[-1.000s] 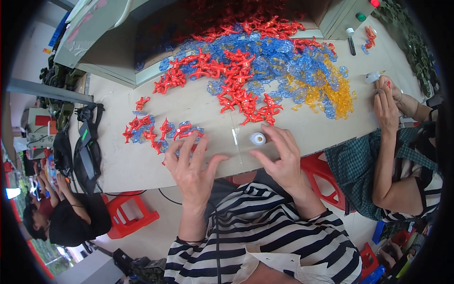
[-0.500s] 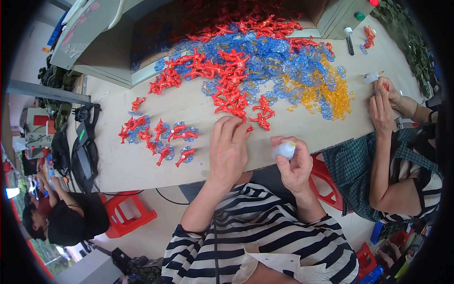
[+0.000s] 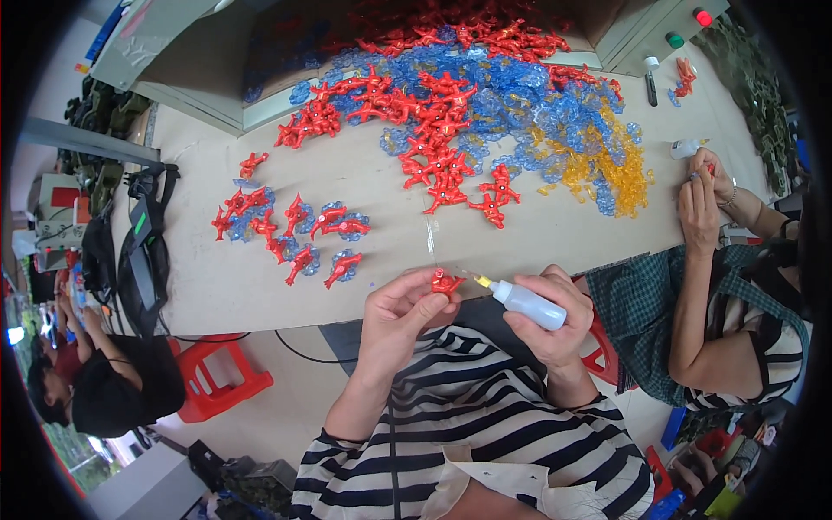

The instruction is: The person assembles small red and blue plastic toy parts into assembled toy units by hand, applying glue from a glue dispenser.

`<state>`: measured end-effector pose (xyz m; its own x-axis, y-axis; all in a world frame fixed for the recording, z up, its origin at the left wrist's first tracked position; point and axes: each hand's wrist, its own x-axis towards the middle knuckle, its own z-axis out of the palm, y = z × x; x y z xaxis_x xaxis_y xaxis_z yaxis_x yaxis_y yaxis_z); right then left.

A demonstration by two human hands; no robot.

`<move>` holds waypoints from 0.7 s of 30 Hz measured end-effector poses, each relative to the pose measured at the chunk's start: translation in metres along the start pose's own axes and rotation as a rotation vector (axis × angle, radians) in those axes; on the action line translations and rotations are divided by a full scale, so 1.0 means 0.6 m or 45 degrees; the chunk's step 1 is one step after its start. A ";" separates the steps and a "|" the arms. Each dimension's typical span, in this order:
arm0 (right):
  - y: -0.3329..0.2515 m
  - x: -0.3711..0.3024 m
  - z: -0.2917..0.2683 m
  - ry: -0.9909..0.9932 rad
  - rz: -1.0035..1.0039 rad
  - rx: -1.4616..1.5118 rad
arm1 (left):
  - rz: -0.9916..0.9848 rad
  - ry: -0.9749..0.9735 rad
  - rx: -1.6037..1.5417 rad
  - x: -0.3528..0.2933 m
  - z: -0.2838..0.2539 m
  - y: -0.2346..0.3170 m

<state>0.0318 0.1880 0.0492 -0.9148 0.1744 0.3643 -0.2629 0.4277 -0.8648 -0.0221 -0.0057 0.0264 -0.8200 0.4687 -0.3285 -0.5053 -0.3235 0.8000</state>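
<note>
Near the table's front edge my left hand (image 3: pixel 400 314) pinches a small red plastic figure (image 3: pixel 445 283) between thumb and fingers. My right hand (image 3: pixel 555 322) is wrapped round a translucent white squeeze bottle (image 3: pixel 530 303) with a yellow collar and a thin needle tip. The bottle lies tilted, its tip pointing left, close to the red figure; whether they touch I cannot tell. Beyond my hands spreads a heap of red figures (image 3: pixel 444 165). To the left, several red figures fixed on or lying against clear blue pieces (image 3: pixel 345 267) stand in a loose group.
Behind the red heap lie clear blue pieces (image 3: pixel 485 100) and clear yellow pieces (image 3: pixel 624 173), reaching into a grey box-like booth (image 3: pixel 195 100). A black marker (image 3: pixel 652 82) stands at the right. A co-worker's hands (image 3: pixel 704 195) work at the right edge, near another bottle (image 3: pixel 689 148).
My left hand has drawn back from the heap toward me with a red figure. My right hand has turned the bottle so its needle tip points at that figure.
</note>
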 end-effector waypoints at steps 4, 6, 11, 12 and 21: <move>-0.008 -0.002 -0.001 -0.007 -0.149 -0.079 | 0.432 0.186 0.485 -0.003 0.008 -0.010; -0.012 0.000 0.001 -0.014 -0.160 -0.083 | 0.446 0.264 0.527 -0.008 0.019 -0.001; -0.009 0.000 0.008 -0.042 -0.144 -0.088 | 0.499 0.302 0.549 -0.006 0.021 -0.008; -0.009 -0.001 0.009 -0.041 -0.130 -0.094 | 0.501 0.315 0.565 -0.007 0.022 -0.008; -0.007 -0.003 0.004 -0.035 -0.056 -0.073 | 0.464 0.299 0.567 -0.008 0.019 -0.007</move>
<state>0.0336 0.1840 0.0513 -0.9110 0.1299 0.3914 -0.2860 0.4848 -0.8265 -0.0129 0.0031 0.0302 -0.9815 0.1829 -0.0564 -0.0630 -0.0307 0.9975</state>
